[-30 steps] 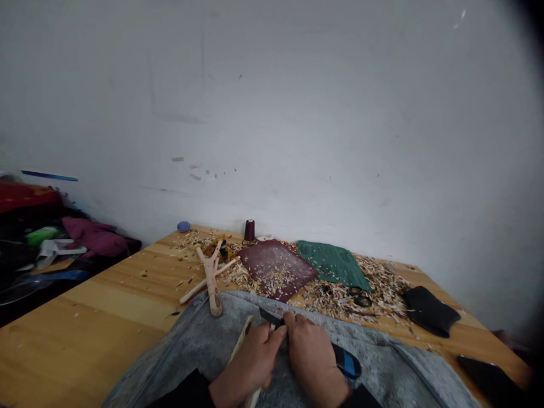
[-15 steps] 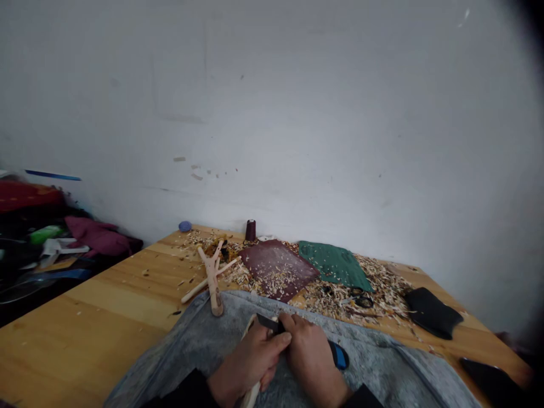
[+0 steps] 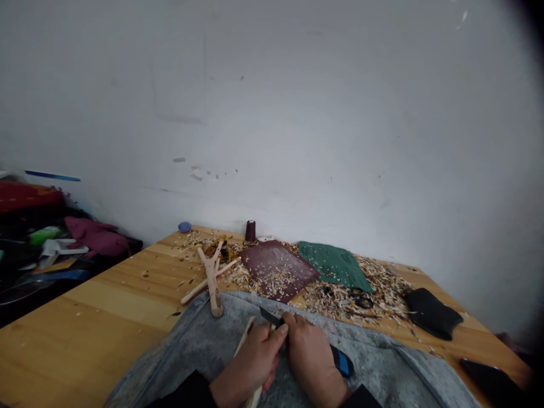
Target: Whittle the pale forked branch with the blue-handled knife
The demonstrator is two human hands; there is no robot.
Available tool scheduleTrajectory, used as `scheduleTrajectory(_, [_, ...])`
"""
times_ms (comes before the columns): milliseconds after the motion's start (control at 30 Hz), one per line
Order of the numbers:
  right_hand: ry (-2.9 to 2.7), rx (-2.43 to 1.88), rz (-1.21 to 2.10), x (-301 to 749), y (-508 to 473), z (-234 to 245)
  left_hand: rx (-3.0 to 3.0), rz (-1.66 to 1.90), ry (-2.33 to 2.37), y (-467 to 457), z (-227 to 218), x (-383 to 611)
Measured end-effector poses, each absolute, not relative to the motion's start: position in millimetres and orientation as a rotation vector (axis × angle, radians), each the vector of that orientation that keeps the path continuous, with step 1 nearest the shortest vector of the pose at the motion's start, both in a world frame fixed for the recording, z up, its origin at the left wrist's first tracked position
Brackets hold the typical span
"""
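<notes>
Grey felt cloth (image 3: 187, 345) drapes over the near edge of a wooden table (image 3: 85, 317). The left hand (image 3: 250, 362) closes around a pale wooden stick (image 3: 245, 341), and the right hand (image 3: 310, 357) grips a blue-and-black-handled carving knife (image 3: 342, 361), its blade just beside the left thumb. Farther off, a forked wooden carving (image 3: 211, 277), maroon sandpaper (image 3: 276, 271) and green sandpaper (image 3: 334, 265) lie among wood shavings (image 3: 340, 300).

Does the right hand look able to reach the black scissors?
Probably, once it releases the knife: the right hand sits close to the scissors, with only the grey felt cloth between.
</notes>
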State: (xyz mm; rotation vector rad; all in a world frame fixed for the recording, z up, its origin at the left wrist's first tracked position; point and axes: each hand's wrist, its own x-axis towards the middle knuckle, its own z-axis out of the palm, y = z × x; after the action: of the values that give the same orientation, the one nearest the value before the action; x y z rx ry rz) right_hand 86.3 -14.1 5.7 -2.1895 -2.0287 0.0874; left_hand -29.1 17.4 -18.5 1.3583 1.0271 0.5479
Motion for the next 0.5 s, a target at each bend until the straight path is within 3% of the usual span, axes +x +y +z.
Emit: scheduleTrajectory(500, [-2.078,-2.127,0.066,88.7,-13.8,-0.4,1.367,0.530,0.953,16.3,-14.7,-33.9])
